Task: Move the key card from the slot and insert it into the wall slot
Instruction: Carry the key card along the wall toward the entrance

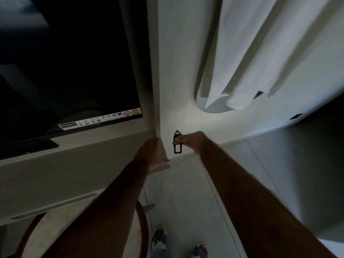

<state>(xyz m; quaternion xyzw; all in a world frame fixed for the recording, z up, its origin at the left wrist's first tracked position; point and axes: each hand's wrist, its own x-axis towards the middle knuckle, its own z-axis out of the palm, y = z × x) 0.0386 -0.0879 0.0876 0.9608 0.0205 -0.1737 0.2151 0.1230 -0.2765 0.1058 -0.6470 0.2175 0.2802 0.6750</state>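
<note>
Black key tag (177, 142) pinched in right hand (193, 141) grip, fingers clamped on it, held up close to the pale wall (176, 71). Left hand (152, 155) lies flat and open against the wall corner edge, holding nothing. Dark TV (65, 62) sits at left, white curtain (260, 53) hangs at right.

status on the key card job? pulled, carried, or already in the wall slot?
Looks pulled: the right hand pinches a small dark key tag, held free in front of the white wall. Whether a card hangs on it is too dim to tell. In hand: the carry, with the left hand flat on the wall corner. Left: insertion; no wall slot is visible.
</note>
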